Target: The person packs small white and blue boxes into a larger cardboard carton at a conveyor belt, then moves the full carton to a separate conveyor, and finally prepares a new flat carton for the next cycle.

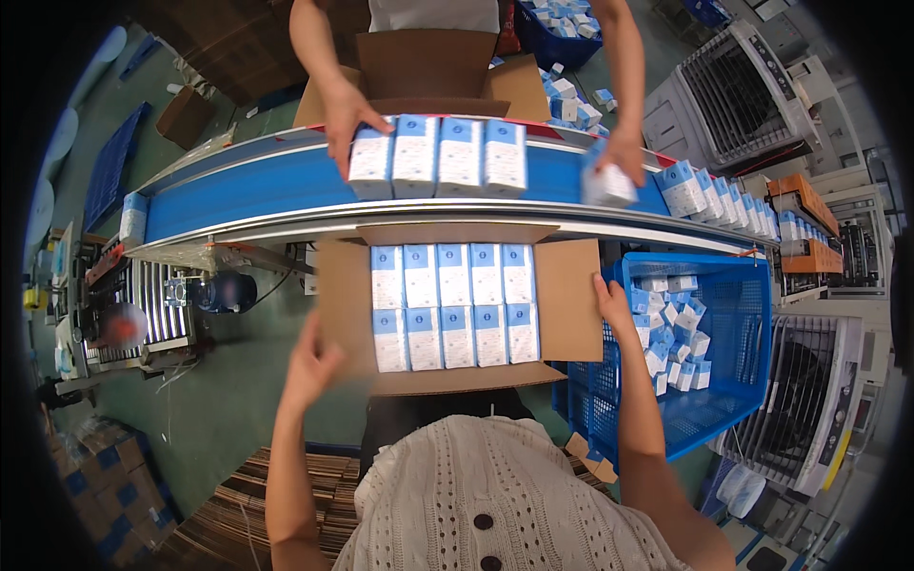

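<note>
An open cardboard carton (569,300) lies before me below the conveyor, its flaps spread outward. Two rows of blue-and-white product packs (455,335) fill it. My right hand (613,303) grips the edge of the carton's right flap, thumb on top. Blurred, my left hand (316,360) is beside the left flap with its fingers apart; whether it touches the cardboard I cannot tell. Across the blue conveyor belt (243,187), a co-worker's hand (351,121) is at the end of a row of four-packs' width of similar packs (438,157), and the other hand (620,160) holds a blurred pack.
More packs (703,194) stand in line on the belt's right end. At my right, a blue plastic crate (742,342) holds loose small boxes. Behind the belt is another open carton (428,64). Flattened cardboard (264,499) is stacked at lower left, near a roller conveyor (161,303).
</note>
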Demonstrator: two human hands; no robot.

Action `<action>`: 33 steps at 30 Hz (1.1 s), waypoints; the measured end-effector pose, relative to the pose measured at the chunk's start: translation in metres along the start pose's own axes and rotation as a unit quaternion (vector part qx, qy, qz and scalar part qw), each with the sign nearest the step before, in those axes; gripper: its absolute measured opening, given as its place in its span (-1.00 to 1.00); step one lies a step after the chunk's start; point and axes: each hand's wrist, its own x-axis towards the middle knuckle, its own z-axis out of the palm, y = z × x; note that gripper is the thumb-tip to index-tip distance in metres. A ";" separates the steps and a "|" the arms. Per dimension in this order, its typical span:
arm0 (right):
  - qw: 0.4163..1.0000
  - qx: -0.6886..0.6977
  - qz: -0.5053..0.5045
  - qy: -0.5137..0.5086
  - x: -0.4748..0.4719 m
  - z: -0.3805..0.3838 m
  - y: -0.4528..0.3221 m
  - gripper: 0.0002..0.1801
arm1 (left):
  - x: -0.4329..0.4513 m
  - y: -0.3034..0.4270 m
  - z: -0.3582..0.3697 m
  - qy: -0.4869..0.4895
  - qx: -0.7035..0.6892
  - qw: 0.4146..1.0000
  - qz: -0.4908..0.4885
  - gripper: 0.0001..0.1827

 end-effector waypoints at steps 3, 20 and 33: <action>0.950 -0.106 -0.267 -0.122 -0.052 0.068 -0.046 -0.48 | -0.018 0.027 0.054 -0.301 0.283 0.898 0.151 -0.04; 0.899 -0.256 -0.342 0.096 -0.034 0.106 -0.017 -0.67 | 0.010 -0.100 0.129 0.105 0.004 0.994 0.003 -0.22; 0.938 -0.007 -0.345 -0.040 -0.118 0.113 -0.113 -0.70 | 0.037 -0.200 -0.004 0.320 0.201 0.925 -0.034 -0.39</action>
